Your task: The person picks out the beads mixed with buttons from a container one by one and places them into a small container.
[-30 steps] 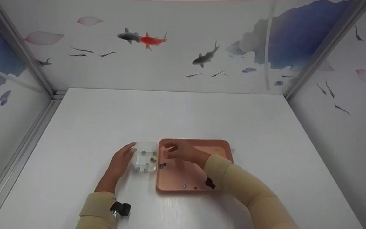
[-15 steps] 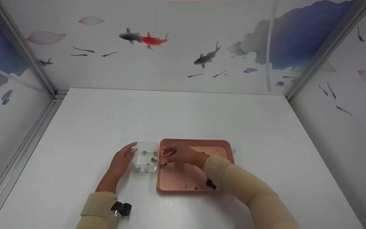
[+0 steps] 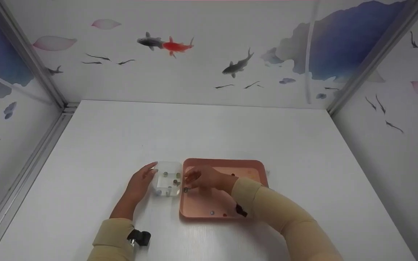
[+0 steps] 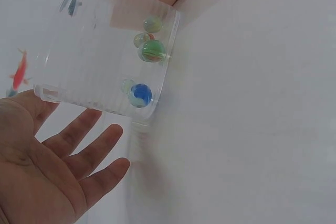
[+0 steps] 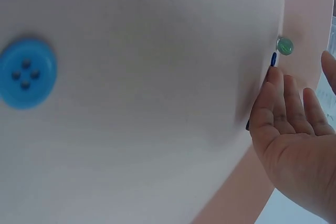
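Observation:
My left hand (image 3: pixel 139 184) rests beside a clear plastic container (image 3: pixel 160 165), its fingers spread and fairly straight against the near-left side. In the left wrist view, several glass marbles lie in the container, among them a green marble (image 4: pixel 153 51) and a blue-and-white marble (image 4: pixel 140 95). My right hand (image 3: pixel 206 177) reaches low into a pink tray (image 3: pixel 216 218), near its left wall. In the right wrist view its fingers are extended, the thumb apart. The fingertips are at a small dark blue piece (image 5: pixel 273 59), mostly hidden. Just past them sits another green marble (image 5: pixel 284 45).
A blue four-hole button (image 5: pixel 27 74) lies on the tray floor. A pale marble (image 3: pixel 212 212) and a small red piece (image 3: pixel 225 215) are near the tray's front wall. Something dark (image 3: pixel 233 174) lies behind the right wrist. Fish-patterned panels (image 3: pixel 201 72) enclose the white table (image 3: pixel 122 127).
My right hand has dropped and come slightly nearer, its fingers now over the dark piece beside the marble at the tray's left wall. My left hand stays at the container.

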A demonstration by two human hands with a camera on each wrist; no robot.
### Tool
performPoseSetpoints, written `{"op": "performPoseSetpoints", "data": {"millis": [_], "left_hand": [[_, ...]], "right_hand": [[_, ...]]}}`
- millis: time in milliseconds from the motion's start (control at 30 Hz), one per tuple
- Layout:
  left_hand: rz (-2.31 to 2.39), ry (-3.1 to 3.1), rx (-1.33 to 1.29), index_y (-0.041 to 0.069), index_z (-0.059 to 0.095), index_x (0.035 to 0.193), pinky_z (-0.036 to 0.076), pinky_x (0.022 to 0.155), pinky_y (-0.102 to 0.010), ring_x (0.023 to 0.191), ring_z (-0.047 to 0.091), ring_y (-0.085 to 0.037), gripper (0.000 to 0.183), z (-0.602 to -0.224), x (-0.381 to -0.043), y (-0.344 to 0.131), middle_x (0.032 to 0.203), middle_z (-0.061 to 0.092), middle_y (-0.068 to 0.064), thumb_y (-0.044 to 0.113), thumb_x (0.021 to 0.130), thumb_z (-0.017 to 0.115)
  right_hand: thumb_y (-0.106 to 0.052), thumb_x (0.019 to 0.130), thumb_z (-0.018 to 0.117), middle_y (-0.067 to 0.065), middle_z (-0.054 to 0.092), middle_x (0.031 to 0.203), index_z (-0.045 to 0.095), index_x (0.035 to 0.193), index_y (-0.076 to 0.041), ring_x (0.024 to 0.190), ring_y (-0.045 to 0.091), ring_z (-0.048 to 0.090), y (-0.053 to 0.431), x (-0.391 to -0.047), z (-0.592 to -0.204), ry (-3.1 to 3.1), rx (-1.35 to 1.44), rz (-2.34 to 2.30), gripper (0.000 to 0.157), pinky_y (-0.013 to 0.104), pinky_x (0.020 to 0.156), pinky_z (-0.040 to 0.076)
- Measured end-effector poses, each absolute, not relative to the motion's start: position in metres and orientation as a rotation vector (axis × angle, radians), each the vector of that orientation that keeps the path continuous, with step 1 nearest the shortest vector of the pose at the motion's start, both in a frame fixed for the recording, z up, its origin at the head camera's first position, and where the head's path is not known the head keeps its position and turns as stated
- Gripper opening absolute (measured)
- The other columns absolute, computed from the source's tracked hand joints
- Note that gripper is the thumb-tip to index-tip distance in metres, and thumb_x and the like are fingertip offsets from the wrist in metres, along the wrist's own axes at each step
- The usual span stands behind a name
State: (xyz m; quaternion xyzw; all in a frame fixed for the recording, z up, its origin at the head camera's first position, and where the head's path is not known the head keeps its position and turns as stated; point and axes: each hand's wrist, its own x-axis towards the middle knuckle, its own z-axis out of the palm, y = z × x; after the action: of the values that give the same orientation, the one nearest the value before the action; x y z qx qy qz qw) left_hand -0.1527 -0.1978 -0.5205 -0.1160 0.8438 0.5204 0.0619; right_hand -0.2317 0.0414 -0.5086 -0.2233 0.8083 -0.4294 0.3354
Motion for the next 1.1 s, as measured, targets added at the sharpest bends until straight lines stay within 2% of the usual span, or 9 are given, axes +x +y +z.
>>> {"op": "performPoseSetpoints", "data": {"millis": [367,600,1100], "left_hand": [[1.580,2.542,-0.331,0.014,0.041,0.147,0.029,0.111,-0.056,0.136,0.037,-0.043,0.046,-0.520,-0.153,-0.200,0.146,0.044,-0.020,0.031,0.104,0.041],[1.602,2.535,-0.336,0.014,0.042,0.147,0.029,0.112,-0.056,0.136,0.037,-0.043,0.046,-0.522,-0.153,-0.201,0.146,0.044,-0.021,0.031,0.104,0.042],[1.633,2.554,-0.312,0.011,0.044,0.145,0.028,0.112,-0.056,0.137,0.036,-0.042,0.046,-0.522,-0.152,-0.199,0.149,0.040,-0.018,0.031,0.104,0.044]], "right_hand": [[-0.011,0.083,0.077,-0.004,0.070,0.106,0.067,0.118,-0.013,0.103,0.011,0.063,0.039,-0.234,-0.516,2.089,-0.555,-1.098,0.036,0.034,0.100,0.047],[-0.002,0.082,0.073,0.001,0.071,0.104,0.069,0.114,-0.009,0.098,0.012,0.064,0.037,-0.233,-0.517,2.077,-0.536,-1.121,0.033,0.031,0.092,0.051],[0.002,0.081,0.072,0.001,0.071,0.095,0.070,0.106,-0.007,0.086,0.011,0.064,0.031,-0.227,-0.518,2.144,-0.522,-1.080,0.026,0.026,0.076,0.056]]}}
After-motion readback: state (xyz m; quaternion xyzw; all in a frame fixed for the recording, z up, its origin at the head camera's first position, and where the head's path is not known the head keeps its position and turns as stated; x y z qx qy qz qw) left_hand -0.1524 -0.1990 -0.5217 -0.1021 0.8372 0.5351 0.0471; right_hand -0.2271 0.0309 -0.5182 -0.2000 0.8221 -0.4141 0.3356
